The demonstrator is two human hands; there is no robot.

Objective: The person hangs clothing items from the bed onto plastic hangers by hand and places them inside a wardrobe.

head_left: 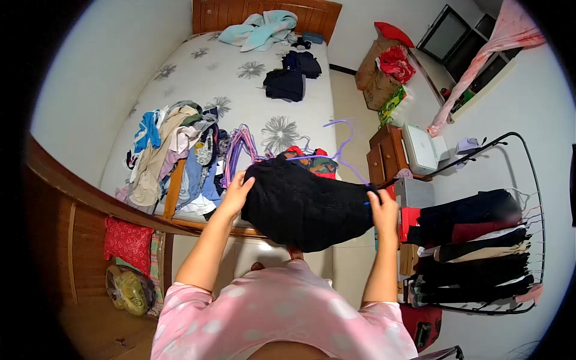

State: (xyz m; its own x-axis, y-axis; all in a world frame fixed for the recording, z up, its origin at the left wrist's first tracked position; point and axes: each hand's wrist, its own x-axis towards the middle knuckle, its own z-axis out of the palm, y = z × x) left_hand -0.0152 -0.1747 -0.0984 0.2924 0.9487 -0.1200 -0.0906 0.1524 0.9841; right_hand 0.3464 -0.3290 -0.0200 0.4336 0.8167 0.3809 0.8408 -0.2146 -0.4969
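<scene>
Between my two hands hangs a black garment (312, 207), held out in front of me; its exact kind is hard to make out. A purple hanger (345, 150) rises above its upper edge, its hook pointing away from me. My left hand (240, 191) is closed on the garment's left end. At the right end, my right hand (383, 207) pinches the cloth near the hanger's tip. Just beyond the garment, a bunch of purple and pink hangers (241, 147) lies on the bed, beside a red and camouflage-patterned cloth (318, 165).
A heap of mixed clothes (180, 153) covers the near left of the bed (204, 78). Dark folded clothes (285, 84) and a light blue blanket (261, 30) lie farther back. To my right stands a black clothes rack (528, 141) with hung trousers, near a wooden cabinet (387, 153).
</scene>
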